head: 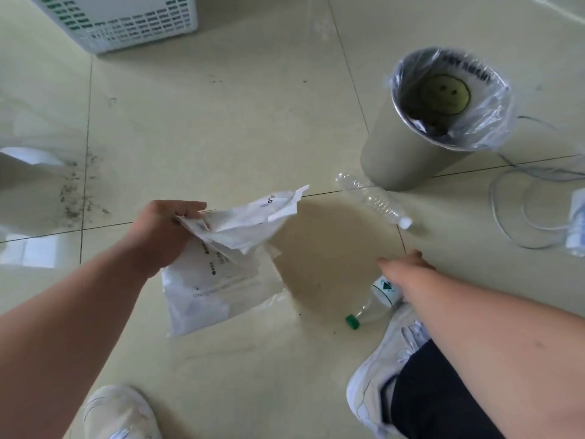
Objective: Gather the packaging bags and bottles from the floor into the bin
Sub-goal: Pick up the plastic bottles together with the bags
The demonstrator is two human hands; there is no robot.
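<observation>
My left hand (164,232) is shut on a crumpled white packaging bag (247,220), lifted over the floor. Under it lies a larger white packaging bag (215,296) flat on the tiles. My right hand (408,264) reaches down onto a clear bottle with a green cap (370,307) lying by my right shoe; my wrist hides the fingers, so the grip is unclear. A second clear bottle with a white cap (373,201) lies near the foot of the bin (399,153), a grey cylinder lined with a clear plastic bag, at the upper right.
A white perforated basket (126,23) stands at the top left. Grey cables (519,204) and a small white bottle-like thing (576,226) lie at the right edge. My shoes (389,359) are at the bottom. Dirt specks mark the tiles at left.
</observation>
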